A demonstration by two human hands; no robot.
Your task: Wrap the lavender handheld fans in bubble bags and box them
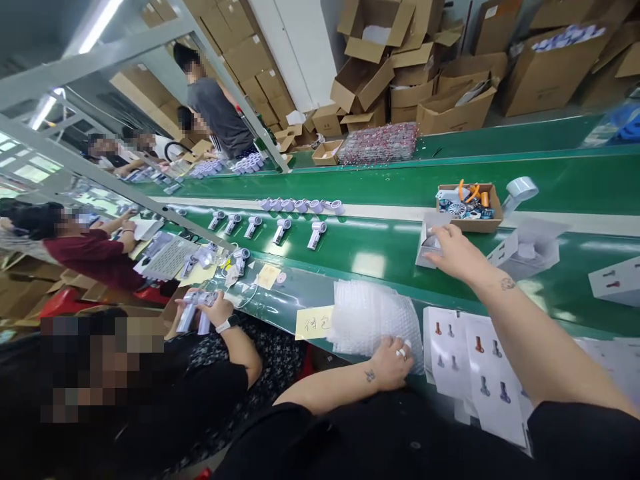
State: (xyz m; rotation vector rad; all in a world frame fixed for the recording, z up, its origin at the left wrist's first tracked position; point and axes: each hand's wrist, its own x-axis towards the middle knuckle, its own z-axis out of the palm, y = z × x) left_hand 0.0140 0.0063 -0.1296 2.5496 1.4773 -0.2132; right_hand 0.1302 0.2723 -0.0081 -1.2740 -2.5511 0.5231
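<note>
My left hand (393,363) is at the near edge of a stack of clear bubble-wrap bags (370,313), its fingers curled on the edge. My right hand (453,250) reaches over the green conveyor belt and grips a small open white box (427,255) by its top. What lies inside that box is mostly hidden by my fingers. Right of it stands another open white box (530,250) with translucent wrap sticking out. Printed white sheets with pictures of handheld fans (480,360) lie beside my left hand.
A cardboard tray (470,207) of small parts and a white handheld fan (520,193) stand beyond my right hand. Several fans (283,230) line the green belt (370,257). At left, a co-worker's hands (210,308) hold fans. A yellow note (313,323) lies by the bubble wrap.
</note>
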